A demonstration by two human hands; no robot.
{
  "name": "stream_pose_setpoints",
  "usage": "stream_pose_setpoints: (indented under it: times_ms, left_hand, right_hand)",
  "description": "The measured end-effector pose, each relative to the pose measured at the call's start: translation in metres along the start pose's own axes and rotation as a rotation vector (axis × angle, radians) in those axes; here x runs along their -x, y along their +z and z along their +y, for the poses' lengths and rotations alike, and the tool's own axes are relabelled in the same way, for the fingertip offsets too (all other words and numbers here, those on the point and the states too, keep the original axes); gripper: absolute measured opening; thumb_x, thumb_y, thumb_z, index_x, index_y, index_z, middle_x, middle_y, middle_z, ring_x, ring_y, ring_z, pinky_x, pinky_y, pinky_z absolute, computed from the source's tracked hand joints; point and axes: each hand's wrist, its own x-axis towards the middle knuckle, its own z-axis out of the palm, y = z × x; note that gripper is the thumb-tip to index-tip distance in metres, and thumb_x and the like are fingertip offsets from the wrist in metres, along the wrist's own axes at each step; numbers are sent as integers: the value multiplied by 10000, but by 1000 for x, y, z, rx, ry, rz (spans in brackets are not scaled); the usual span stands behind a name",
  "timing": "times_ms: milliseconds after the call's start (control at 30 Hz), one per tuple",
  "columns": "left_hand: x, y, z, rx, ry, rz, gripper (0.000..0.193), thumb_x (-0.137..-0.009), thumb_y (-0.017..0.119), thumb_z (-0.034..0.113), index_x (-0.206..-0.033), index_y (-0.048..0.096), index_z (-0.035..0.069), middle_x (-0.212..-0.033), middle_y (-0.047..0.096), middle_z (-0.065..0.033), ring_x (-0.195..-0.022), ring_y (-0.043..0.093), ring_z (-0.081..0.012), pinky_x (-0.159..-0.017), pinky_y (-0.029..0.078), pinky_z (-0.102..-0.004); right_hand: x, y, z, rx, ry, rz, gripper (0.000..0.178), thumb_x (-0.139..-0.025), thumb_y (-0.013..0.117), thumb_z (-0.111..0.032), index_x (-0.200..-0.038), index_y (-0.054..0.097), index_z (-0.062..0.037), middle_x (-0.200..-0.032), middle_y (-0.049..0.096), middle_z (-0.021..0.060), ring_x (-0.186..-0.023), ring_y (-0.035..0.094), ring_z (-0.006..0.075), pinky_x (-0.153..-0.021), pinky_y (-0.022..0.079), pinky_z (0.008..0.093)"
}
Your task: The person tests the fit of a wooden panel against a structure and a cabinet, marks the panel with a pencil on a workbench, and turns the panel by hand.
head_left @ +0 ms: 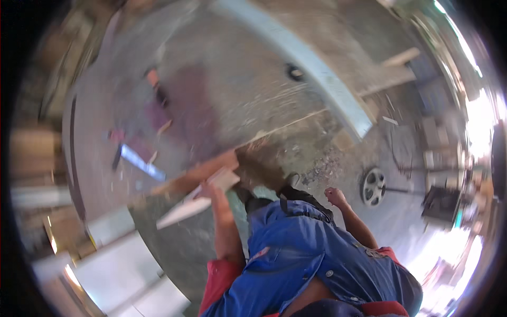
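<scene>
My left hand (pixel 210 191) grips a pale flat wooden board (pixel 185 210), held at a slant beside the workbench's near edge. My right hand (pixel 335 196) hangs at my right side with its fingers curled and nothing visible in them. The workbench (pixel 237 95) spreads out ahead of me. On its left part lies a tool with a long shiny blade (pixel 143 164) and a dark handle, blurred by motion. Farther back is an orange and dark tool (pixel 157 87), too smeared to name.
A long pale-blue beam (pixel 311 58) crosses the bench at the right, near a black ring (pixel 294 72). A grey spoked wheel (pixel 373 186) stands at my right. White panels (pixel 124 264) are at the lower left. Debris (pixel 330 166) litters the floor ahead.
</scene>
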Motion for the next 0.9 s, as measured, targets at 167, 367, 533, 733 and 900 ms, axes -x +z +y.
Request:
stream_pose_setpoints:
  times_ms: [167, 367, 533, 733, 900]
  left_hand:
    - [28, 31, 64, 52, -3, -79, 610, -866, 586, 353, -1371, 418, 56, -1294, 505, -183, -1131, 537, -357, -950, 425, -558]
    - [144, 82, 92, -39, -113, 19, 566, -840, 625, 292, -1322, 461, 44, -1255, 509, -148, -1144, 518, -317, -938, 439, -504]
    - [337, 152, 81, -154, -141, -729, 206, -913, 533, 213, -1063, 576, 78, -1042, 590, -91, -1071, 581, -238, -917, 471, -404]
    - [583, 267, 121, -182, 252, -1705, 151, -934, 504, 151, -931, 590, 28, -862, 640, -144, -953, 621, -318, -932, 469, -457]
    - [735, 331, 182, 328, 237, -2222, 276, -936, 536, 263, -1108, 570, 49, -1030, 660, -144, -1136, 543, -386, -950, 449, -511]
  right_hand:
    - [32, 19, 29, -22, 79, 100, 291, -869, 563, -329, -1021, 715, -133, -995, 696, 181, -922, 667, 384, -815, 535, 457]
    - [49, 32, 94, -246, 295, -17, 332, -845, 590, -345, -1054, 720, -122, -968, 709, 177, -913, 679, 355, -831, 534, 423]
    - [28, 38, 184, -444, 310, 37, 390, -819, 631, -367, -1088, 707, -95, -1061, 692, 195, -1049, 647, 350, -914, 503, 414]
    - [0, 27, 297, -592, 366, 93, 394, -829, 626, -379, -1049, 720, -66, -1033, 701, 195, -1023, 663, 333, -879, 510, 410]
    - [-64, -70, 319, -701, 416, 151, 401, -870, 571, -351, -872, 691, 31, -730, 676, 136, -666, 658, 250, -677, 518, 377]
